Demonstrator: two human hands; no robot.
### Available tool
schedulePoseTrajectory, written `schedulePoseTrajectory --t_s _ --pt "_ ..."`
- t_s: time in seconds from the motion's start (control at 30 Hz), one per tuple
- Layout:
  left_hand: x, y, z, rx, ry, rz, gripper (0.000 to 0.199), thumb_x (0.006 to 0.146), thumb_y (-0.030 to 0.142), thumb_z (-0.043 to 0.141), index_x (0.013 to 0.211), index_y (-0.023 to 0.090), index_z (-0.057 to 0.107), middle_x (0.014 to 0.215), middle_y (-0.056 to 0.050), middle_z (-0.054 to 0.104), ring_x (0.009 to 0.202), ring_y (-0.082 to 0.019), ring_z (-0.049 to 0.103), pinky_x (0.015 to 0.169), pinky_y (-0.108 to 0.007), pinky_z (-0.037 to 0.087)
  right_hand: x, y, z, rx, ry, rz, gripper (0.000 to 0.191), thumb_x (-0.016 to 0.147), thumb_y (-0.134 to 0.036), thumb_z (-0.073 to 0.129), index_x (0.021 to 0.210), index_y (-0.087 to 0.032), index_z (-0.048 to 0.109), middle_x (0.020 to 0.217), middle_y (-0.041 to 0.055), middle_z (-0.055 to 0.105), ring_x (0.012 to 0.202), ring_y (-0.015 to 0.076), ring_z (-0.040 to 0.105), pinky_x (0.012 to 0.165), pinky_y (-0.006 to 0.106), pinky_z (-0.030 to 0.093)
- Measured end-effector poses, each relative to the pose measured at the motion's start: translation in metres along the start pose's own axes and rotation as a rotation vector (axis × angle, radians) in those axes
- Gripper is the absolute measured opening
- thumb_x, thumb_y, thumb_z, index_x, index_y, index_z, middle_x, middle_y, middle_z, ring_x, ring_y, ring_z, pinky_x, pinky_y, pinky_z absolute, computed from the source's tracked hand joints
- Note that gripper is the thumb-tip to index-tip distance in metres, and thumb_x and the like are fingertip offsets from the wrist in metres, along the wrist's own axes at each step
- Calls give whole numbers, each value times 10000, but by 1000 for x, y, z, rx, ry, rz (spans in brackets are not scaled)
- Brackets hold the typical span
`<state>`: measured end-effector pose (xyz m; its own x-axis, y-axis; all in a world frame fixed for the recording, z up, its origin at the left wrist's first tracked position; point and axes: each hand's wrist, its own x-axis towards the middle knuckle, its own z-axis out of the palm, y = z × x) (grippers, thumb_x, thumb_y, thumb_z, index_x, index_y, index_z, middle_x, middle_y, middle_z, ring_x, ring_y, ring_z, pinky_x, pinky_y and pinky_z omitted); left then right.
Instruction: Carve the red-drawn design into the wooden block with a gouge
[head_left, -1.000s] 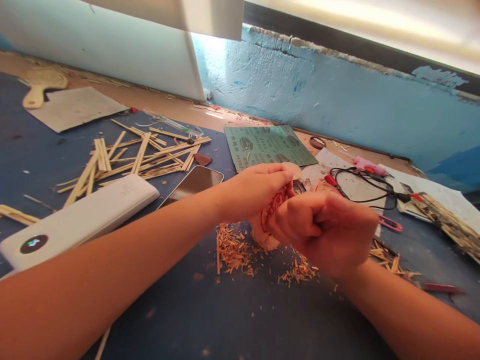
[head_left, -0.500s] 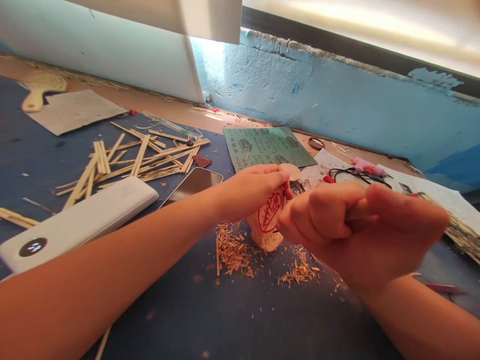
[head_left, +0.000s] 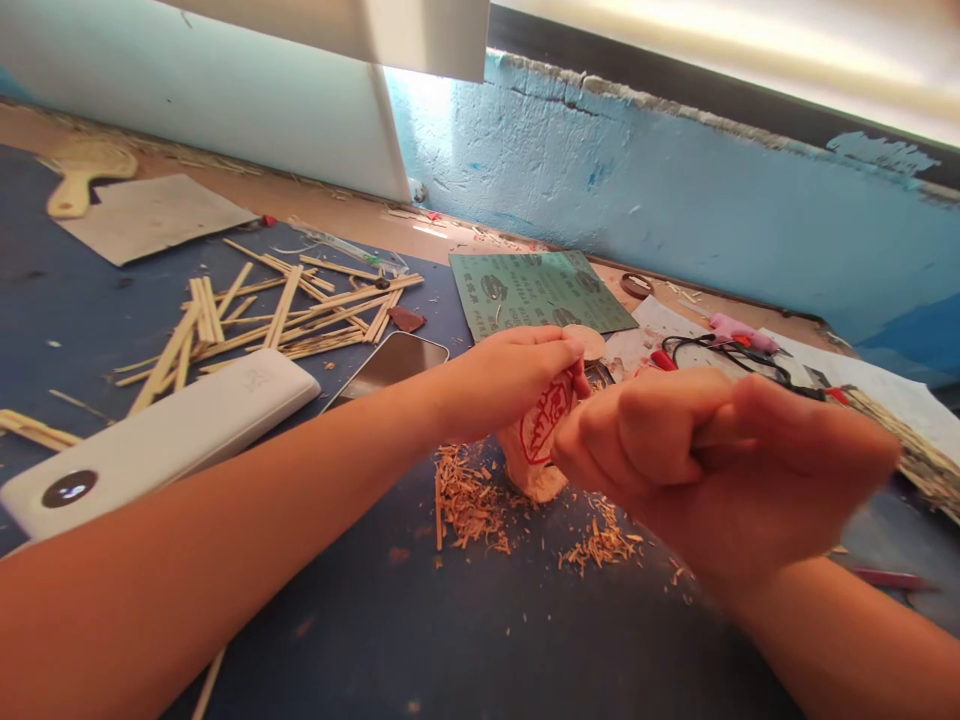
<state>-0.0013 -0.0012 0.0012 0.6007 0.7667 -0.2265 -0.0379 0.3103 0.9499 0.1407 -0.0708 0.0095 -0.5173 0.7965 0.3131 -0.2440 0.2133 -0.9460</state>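
wood (head_left: 534,476) in left hand (head_left: 517,385) – shavings (head_left: 470,508) near lower edge – open tabletop (head_left: 450,645) nearer

The left hand (head_left: 517,378) hides part of the wooden block (head_left: 535,470); the inside of the curled right hand (head_left: 712,465) is hidden. The left arm (head_left: 247,520) covers the phone's (head_left: 397,362) near end. The power bank's (head_left: 172,435) digits are blurred.

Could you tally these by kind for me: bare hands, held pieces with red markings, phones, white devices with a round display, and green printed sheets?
Hands (left hand, right hand): 2
Red-marked piece: 1
Phone: 1
White device: 1
Green sheet: 1
Total: 6
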Motion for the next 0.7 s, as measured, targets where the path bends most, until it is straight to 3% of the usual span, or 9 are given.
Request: schedulePoseTrajectory --t_s 0.17,0.33,0.4,0.47,0.6,0.7 --pt "2 0 -1 57 -2 34 316 1091 229 543 813 160 674 831 6 670 786 -127 600 780 -265 464 -2 10 8 162 49 -79 534 992 -501 545 590 -241 308 527 -46 282 498 116 259 557 352 280" --pt "2 -2 -2 61 -22 50 328 1097 244 531 808 163 665 840 7 660 793 -131 595 788 -276 464 -3 7 8 55 38 72 475 1036 -356 502 619 -242 306 589 -39 280 562 140 315 619 365 295" --pt "2 -2 -2 72 -26 69 326 1093 236 534 803 166 665 854 5 667 815 -134 600 817 -279 468 -4 12 7 100 24 -57 510 1019 -440 532 603 -239 317 552 -45 274 525 124 256 566 347 259" --pt "2 -1 -2 71 -18 63 318 1092 234 536 812 165 670 865 3 672 832 -136 607 835 -282 470 -4 18 8 122 33 -93 524 1014 -467 540 597 -241 318 536 -47 276 509 119 236 545 342 241" --pt "2 -1 -1 52 -17 42 325 1102 232 528 816 163 664 825 16 656 786 -126 592 777 -276 454 -1 16 8 143 38 -46 526 1024 -450 554 610 -241 307 553 -53 277 510 113 253 562 341 248" --pt "2 -3 -1 67 -35 79 333 1100 219 518 800 173 655 797 29 643 759 -120 575 763 -272 444 3 11 6 195 20 -88 531 1024 -458 531 598 -237 302 530 -50 285 488 110 260 536 326 242"
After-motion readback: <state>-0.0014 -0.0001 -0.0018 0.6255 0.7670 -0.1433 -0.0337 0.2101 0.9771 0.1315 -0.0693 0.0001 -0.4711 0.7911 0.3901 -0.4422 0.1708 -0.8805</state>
